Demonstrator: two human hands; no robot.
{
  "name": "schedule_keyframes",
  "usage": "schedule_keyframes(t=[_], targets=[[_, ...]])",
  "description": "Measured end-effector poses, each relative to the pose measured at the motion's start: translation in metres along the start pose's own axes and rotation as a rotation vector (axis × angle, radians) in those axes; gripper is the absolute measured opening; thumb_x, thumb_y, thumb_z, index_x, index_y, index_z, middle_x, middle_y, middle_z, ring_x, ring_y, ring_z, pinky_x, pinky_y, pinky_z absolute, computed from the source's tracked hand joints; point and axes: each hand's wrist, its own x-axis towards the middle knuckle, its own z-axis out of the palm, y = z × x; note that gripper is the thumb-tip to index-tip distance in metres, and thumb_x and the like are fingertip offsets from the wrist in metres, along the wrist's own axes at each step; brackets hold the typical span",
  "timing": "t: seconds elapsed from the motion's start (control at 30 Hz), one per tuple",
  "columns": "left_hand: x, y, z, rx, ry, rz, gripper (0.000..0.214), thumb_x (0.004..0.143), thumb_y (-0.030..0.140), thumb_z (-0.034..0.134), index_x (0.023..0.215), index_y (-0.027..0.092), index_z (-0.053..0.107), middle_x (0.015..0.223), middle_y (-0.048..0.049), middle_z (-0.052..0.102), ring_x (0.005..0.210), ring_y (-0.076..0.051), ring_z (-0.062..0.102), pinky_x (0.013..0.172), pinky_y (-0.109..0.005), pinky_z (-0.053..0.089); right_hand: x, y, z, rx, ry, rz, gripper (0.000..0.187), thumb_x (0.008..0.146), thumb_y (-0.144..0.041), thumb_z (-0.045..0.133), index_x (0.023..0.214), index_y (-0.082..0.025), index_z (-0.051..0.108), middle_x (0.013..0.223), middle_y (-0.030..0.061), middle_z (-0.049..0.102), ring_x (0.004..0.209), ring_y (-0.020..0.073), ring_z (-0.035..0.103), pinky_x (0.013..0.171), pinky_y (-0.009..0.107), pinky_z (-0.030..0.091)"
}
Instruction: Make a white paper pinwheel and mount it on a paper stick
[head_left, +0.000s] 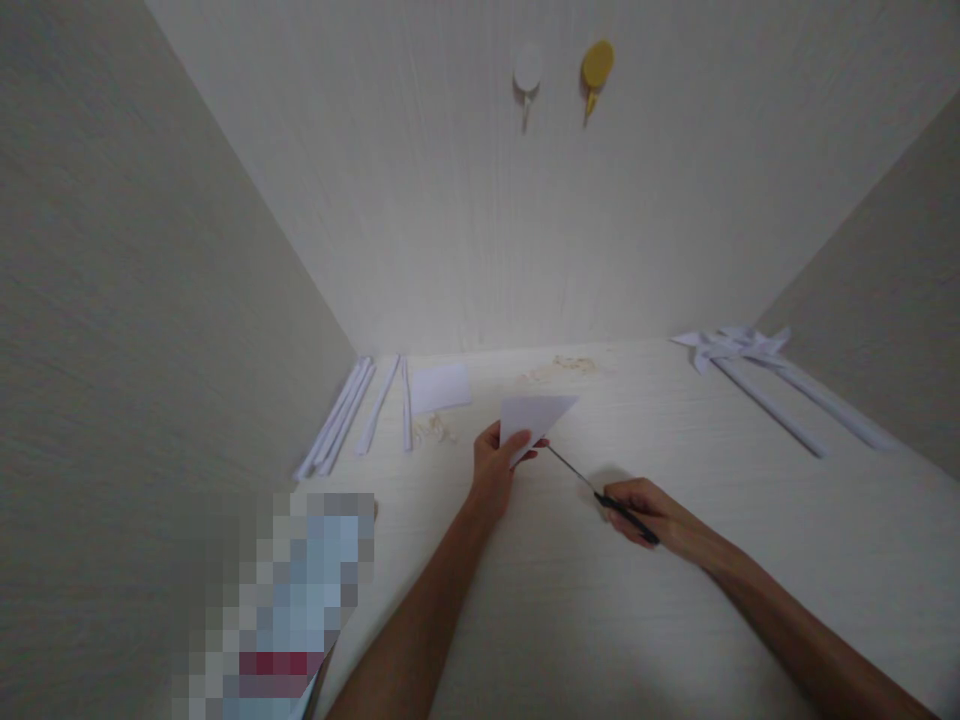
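Note:
Pinched between the thumb and fingers of my left hand (pixel 501 462) is a folded white paper (pixel 529 412), roughly triangular, its sharp corner pointing right. My right hand (pixel 641 510) grips black-handled scissors (pixel 624 515). Their thin metal blades reach up and left, with the tips close to my left fingertips and the paper's lower edge. Whether the blades touch the paper I cannot tell. A flat white paper sheet (pixel 441 387) lies on the table behind my left hand.
Several rolled paper sticks (pixel 337 415) lie at the left, beside small pale scraps (pixel 436 429). More scraps (pixel 574 364) lie along the back wall. Paper pinwheels (pixel 739 345) on sticks rest at the right. A white hook (pixel 528 70) and yellow hook (pixel 598 66) are on the wall. A pixelated area covers the lower left.

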Motion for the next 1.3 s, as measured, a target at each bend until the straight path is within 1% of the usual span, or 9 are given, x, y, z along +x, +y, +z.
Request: schedule_keyframes(t=[0.23,0.43,0.6,0.83,0.93,1.0,1.07,1.2,1.3], targets=[[0.002,-0.001,-0.001,0.005,0.007,0.008,0.024,0.065,0.029,0.062,0.082,0.013,0.058,0.071,-0.005,0.066,0.062,-0.014,0.063,0.053,-0.02,0.043,0.002,0.007,0.001,0.019,0.06,-0.074,0.04,0.076,-0.049,0.047,0.053,-0.018,0.038,0.043,-0.0053,0.035,0.04,0.0059,0.028,0.038,0.022,0.019],[0.003,-0.002,-0.001,0.037,0.051,0.009,0.028,0.062,0.031,0.064,0.083,0.013,0.057,0.072,-0.0062,0.066,0.062,-0.015,0.063,0.054,-0.022,0.043,0.006,0.007,0.002,0.005,0.21,-0.16,0.04,0.077,-0.05,0.045,0.053,-0.019,0.038,0.043,-0.0045,0.037,0.041,0.0074,0.031,0.041,0.023,0.023],[0.004,-0.003,-0.002,0.081,0.067,0.03,0.03,0.06,0.029,0.066,0.084,0.013,0.055,0.074,-0.0063,0.066,0.065,-0.016,0.063,0.055,-0.022,0.044,0.008,0.005,0.0,-0.021,0.278,-0.174,0.044,0.073,-0.057,0.044,0.052,-0.019,0.04,0.042,-0.0029,0.041,0.042,0.0089,0.034,0.042,0.024,0.026],[0.002,-0.002,-0.001,0.062,0.078,0.037,0.031,0.059,0.026,0.067,0.084,0.014,0.053,0.073,-0.0051,0.066,0.064,-0.015,0.063,0.056,-0.022,0.045,0.012,0.014,-0.004,-0.047,0.358,-0.18,0.043,0.075,-0.055,0.044,0.054,-0.017,0.044,0.045,-0.0021,0.043,0.043,0.0087,0.034,0.044,0.024,0.026],[0.003,-0.001,-0.001,0.027,0.094,0.029,0.033,0.057,0.024,0.068,0.083,0.013,0.052,0.071,-0.0053,0.066,0.062,-0.015,0.063,0.055,-0.022,0.045,0.017,0.021,-0.006,-0.017,0.5,-0.172,0.04,0.076,-0.053,0.044,0.058,-0.018,0.045,0.05,-0.0019,0.044,0.047,0.0098,0.037,0.045,0.024,0.027],[0.003,-0.001,-0.002,0.014,0.102,0.029,0.034,0.055,0.023,0.069,0.082,0.013,0.051,0.069,-0.0053,0.066,0.061,-0.015,0.063,0.054,-0.022,0.045,0.02,0.024,-0.008,0.026,0.663,-0.148,0.036,0.074,-0.053,0.047,0.066,-0.018,0.046,0.053,-0.0025,0.043,0.049,0.0106,0.039,0.045,0.023,0.029],[0.002,-0.001,-0.003,0.014,0.112,0.022,0.034,0.054,0.023,0.07,0.081,0.013,0.052,0.068,-0.006,0.066,0.059,-0.015,0.063,0.054,-0.022,0.045,0.022,0.025,-0.01,0.029,0.78,-0.175,0.037,0.073,-0.054,0.047,0.07,-0.018,0.047,0.056,-0.002,0.044,0.052,0.012,0.042,0.048,0.024,0.032],[0.001,0.0,-0.004,0.004,0.086,0.057,0.034,0.056,0.023,0.07,0.084,0.012,0.053,0.072,-0.0074,0.066,0.062,-0.015,0.063,0.055,-0.022,0.045,0.024,0.02,-0.009,-0.112,0.862,-0.171,0.036,0.075,-0.053,0.044,0.063,-0.019,0.045,0.055,-0.0015,0.045,0.053,0.0131,0.043,0.049,0.024,0.033],[-0.001,0.001,-0.003,0.027,0.082,0.073,0.033,0.056,0.023,0.07,0.083,0.011,0.054,0.073,-0.0084,0.067,0.061,-0.015,0.063,0.055,-0.022,0.045,0.028,0.016,-0.008,-0.247,0.913,-0.117,0.033,0.072,-0.05,0.048,0.065,-0.018,0.05,0.053,-0.0009,0.048,0.051,0.0142,0.045,0.048,0.025,0.033]])
